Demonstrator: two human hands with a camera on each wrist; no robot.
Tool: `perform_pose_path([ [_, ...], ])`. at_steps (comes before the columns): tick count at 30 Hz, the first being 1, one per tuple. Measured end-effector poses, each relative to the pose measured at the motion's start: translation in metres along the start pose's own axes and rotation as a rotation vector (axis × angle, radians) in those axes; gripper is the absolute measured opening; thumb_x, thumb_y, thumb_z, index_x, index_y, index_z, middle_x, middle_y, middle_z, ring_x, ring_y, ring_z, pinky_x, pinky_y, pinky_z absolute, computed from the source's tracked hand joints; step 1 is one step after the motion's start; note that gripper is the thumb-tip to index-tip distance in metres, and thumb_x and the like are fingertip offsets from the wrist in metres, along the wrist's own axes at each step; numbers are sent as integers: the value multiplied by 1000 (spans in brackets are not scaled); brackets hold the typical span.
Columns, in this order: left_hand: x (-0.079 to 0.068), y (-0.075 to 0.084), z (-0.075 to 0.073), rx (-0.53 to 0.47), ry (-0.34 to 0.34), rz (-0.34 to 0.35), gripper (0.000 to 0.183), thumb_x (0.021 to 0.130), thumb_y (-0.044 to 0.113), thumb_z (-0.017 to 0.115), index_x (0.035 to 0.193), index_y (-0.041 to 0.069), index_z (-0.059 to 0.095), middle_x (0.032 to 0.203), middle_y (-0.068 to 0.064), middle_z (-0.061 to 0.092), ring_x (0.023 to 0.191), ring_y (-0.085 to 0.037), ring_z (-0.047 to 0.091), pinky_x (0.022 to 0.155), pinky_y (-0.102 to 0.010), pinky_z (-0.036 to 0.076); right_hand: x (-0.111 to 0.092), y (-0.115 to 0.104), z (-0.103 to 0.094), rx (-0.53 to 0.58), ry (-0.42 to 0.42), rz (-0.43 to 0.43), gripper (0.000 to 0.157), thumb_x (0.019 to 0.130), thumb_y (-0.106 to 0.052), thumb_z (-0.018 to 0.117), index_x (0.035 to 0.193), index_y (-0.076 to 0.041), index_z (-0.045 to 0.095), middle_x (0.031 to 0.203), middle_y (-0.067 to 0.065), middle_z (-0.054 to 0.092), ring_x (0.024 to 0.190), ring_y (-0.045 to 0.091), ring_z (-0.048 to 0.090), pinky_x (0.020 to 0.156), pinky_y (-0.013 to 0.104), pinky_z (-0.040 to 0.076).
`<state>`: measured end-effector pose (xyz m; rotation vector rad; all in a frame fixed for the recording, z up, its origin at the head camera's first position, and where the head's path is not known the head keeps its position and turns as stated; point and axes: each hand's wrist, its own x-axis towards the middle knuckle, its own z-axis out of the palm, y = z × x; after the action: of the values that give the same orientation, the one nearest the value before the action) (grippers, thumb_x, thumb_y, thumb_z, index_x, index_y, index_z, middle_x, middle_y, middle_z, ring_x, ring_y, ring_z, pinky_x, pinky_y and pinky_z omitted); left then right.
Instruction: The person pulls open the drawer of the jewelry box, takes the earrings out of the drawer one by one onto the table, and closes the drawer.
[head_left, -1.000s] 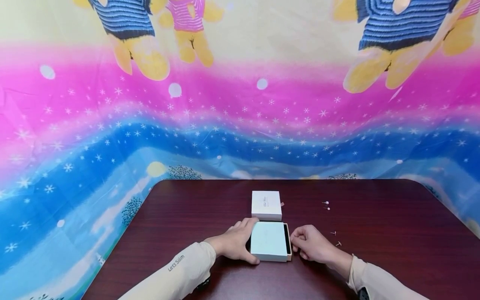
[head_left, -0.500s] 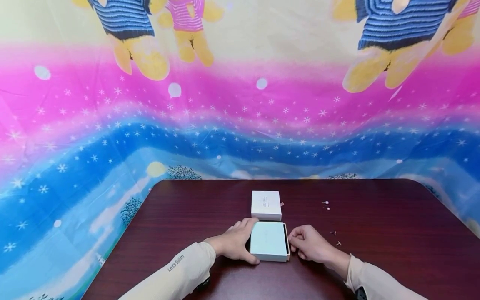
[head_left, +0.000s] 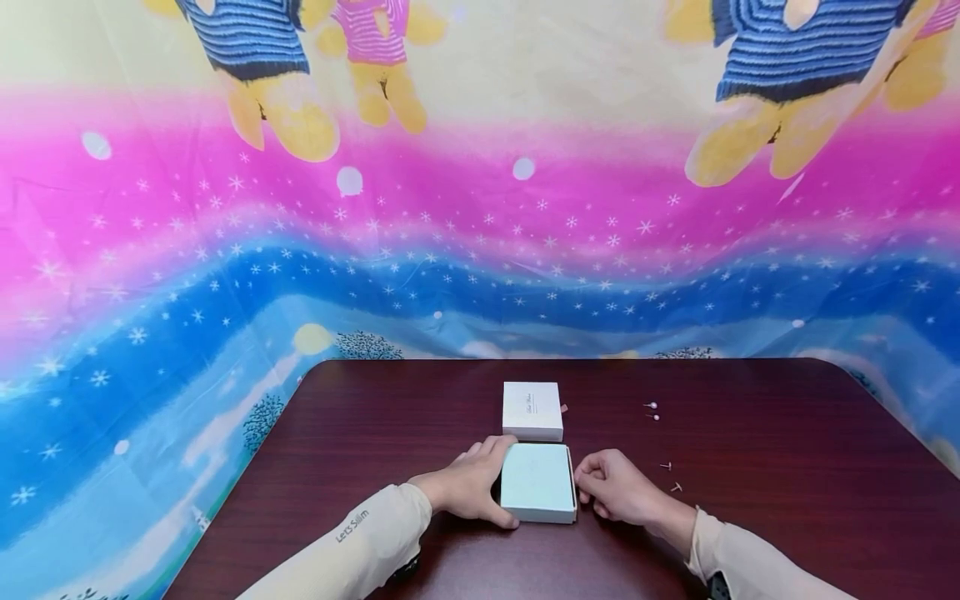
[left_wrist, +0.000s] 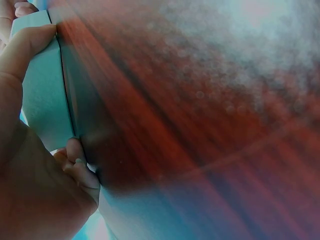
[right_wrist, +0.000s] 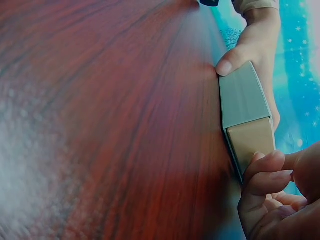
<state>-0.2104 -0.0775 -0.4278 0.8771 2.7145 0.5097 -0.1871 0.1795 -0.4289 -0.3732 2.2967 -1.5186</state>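
Note:
A pale mint drawer box (head_left: 537, 477) lies on the table in front of me. My left hand (head_left: 472, 483) grips its outer sleeve from the left, thumb at the near corner and fingers at the far one. On the right, my right hand (head_left: 618, 487) has its fingers curled and touches the end of the light tan inner drawer (right_wrist: 250, 142). Only a thin strip of that drawer shows past the sleeve in the head view. Whether the right fingers pinch a tab is hidden.
Just behind stands a white box (head_left: 532, 410) with print and a small tab on its right side. To the right lie two pearl-topped studs (head_left: 653, 406) and two small pin-like pieces (head_left: 677, 487). A printed cloth (head_left: 480, 208) hangs behind the dark table (head_left: 375, 408).
The inner drawer has slid left into the sleeve, and its dark opening has closed up. My right hand has moved slightly left with it. My left hand has stayed still.

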Motion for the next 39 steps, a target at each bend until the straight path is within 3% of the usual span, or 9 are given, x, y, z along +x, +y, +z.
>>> perform_pose_path([
  [39, 0, -1, -1, -16, -3, 2, 108, 65, 51, 83, 149, 16, 23, 143, 0, 40, 121, -17, 42, 101, -35, 38, 4, 0, 5, -10, 13, -1, 18, 96, -7, 48, 86, 5, 58, 64, 0, 57, 42, 4, 44, 40, 18, 34],
])
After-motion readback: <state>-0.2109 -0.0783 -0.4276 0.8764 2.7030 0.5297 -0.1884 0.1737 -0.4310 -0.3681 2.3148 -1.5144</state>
